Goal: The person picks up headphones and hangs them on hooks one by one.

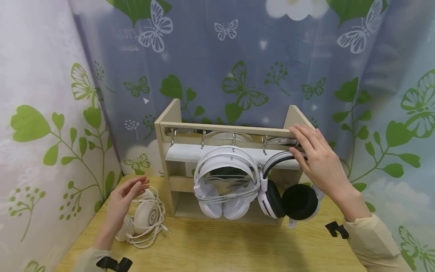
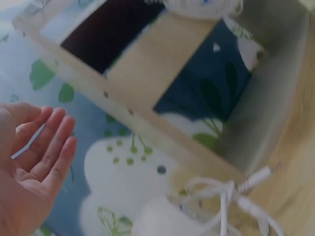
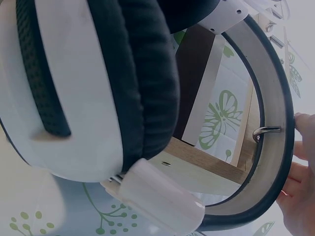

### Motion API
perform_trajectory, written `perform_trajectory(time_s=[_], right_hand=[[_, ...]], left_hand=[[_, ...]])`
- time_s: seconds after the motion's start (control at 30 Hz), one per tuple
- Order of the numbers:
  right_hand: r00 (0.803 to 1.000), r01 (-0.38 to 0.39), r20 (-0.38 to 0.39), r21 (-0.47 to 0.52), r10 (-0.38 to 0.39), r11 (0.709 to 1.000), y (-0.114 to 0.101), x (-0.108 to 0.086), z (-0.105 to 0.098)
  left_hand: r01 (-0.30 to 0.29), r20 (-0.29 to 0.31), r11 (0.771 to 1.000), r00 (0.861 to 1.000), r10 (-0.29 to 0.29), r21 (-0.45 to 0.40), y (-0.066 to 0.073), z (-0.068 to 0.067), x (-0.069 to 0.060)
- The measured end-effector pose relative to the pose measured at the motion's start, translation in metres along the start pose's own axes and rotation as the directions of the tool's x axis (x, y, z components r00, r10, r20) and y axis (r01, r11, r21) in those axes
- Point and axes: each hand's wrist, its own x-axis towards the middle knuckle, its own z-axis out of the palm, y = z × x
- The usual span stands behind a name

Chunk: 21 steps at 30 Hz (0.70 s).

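Observation:
My right hand (image 1: 316,158) is at the right end of a wooden rack (image 1: 168,158), its fingers fairly straight over the top rail. Its thumb and fingertips touch the headband of black-and-white headphones (image 1: 270,194). In the right wrist view a metal hook (image 3: 266,131) sits inside that headband (image 3: 276,93). White headphones (image 1: 212,206) with a bundled cable hang in the rack's middle. My left hand (image 1: 122,198) hovers with relaxed fingers, holding nothing, beside other white headphones (image 1: 145,217) lying on the table with a loosely coiled cable.
Several metal hooks (image 1: 203,139) line the rack's front rail. A white shelf (image 1: 181,153) runs behind them. The rack stands on a yellow wood-grain table (image 1: 217,247). Curtains with printed butterflies and leaves (image 1: 200,56) enclose the back and both sides.

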Motion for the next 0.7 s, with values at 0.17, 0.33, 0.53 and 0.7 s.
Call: perform_trajectory(time_s=[0.17,0.33,0.53,0.7], right_hand=[[1.0,0.001,-0.001,0.001,-0.001,1.0,0.0,0.0,0.0],[1.0,0.002,-0.007,0.0,-0.002,1.0,0.0,0.0,0.0],[1.0,-0.001,-0.004,-0.002,0.001,1.0,0.001,-0.001,0.001],[1.0,0.001,-0.003,-0.001,-0.001,1.0,0.001,-0.001,0.001]], left_hand=[[0.009,-0.026,0.997,1.0,-0.007,0.071,-0.014,-0.015,-0.006],[0.06,-0.071,0.976,0.996,-0.046,0.211,-0.026,-0.029,-0.011],[0.157,-0.152,0.925,0.982,-0.11,0.345,-0.035,-0.048,-0.018],[0.203,-0.177,0.907,0.973,-0.145,0.37,-0.042,-0.06,-0.025]])
